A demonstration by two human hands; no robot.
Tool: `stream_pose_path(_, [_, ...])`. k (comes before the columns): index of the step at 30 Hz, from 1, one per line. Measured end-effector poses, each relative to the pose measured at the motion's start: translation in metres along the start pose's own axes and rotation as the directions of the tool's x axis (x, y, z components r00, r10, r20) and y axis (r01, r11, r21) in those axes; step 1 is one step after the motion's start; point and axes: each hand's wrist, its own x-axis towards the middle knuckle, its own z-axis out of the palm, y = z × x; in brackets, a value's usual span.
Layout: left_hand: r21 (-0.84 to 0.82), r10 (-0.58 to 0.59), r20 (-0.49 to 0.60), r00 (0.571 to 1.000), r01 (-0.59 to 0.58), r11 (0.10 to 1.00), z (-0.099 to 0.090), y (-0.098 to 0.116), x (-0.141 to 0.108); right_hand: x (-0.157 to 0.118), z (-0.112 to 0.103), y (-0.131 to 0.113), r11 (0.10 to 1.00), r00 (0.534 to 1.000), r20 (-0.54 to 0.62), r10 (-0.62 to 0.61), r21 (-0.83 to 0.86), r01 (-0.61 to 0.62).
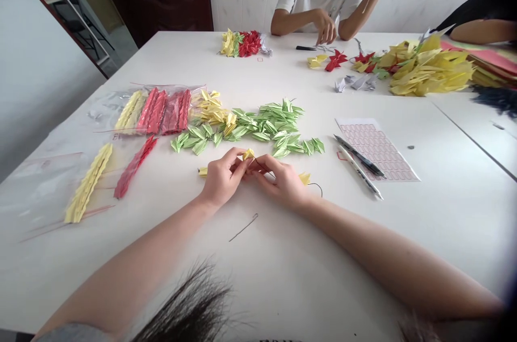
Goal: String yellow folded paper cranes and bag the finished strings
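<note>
the fingers [238,163] of the left hand [221,180] and the right hand [281,185] are pressed together, and they pinch a thin dark wire [262,169] with small folded yellow paper pieces [248,154] on it. one piece stands just between the two hands, and others stick out past the fingers on both sides. the paper seems very light and soft, and i think it can crush easily, so it is better to take hold at the thick folded middle, not at the thin points. the wire seems thin and bendy.

nearer to the person than the fingers, a short bent wire [243,228] lies on the white bench [444,234]. just beyond the fingers are many green folded pieces [250,129]. on the left of the fingers are yellow strips [88,183], red strips [135,167] and a clear plastic bag [157,110]. on the right are two pens [359,156] and a sheet [375,148] with rows of small red boxes, but i cannot read any writing. far beyond the fingers, a co-worker's hand [325,27] is near more paper pieces.
</note>
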Motion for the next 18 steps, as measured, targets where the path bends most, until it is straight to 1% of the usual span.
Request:
stream_pose_path(2, [0.077,0.029,0.006,1.000,-0.030,0.997,-0.0012,-0.0004,-0.0005,-0.0010,-0.0012,0.0012,1.000,1.000,0.010,0.014,0.011,-0.014])
stream_pose_path(6, [0.159,0.099,0.006,0.995,-0.099,0.982,-0.0014,-0.0012,-0.0025,-0.0006,-0.0076,0.0007,0.998,0.998,-0.041,0.045,0.049,-0.043])
stream_pose_path(10, [0.234,0.177,0.051,0.983,-0.184,0.955,-0.0012,-0.0033,-0.0036,0.0013,-0.0100,0.0007,0.998,0.998,-0.058,-0.006,0.063,0.010])
stream_pose_path(14, [0.211,0.185,0.075,0.980,-0.197,0.958,-0.0007,-0.0064,-0.0042,0.0026,-0.0087,0.0025,0.998,0.999,-0.053,0.005,0.061,-0.002])
stream_pose_path(18, [0.186,0.178,0.137,0.974,-0.202,0.962,0.0001,-0.0071,-0.0060,0.0022,-0.0083,0.0050,0.994,0.998,-0.054,-0.009,0.109,0.015])
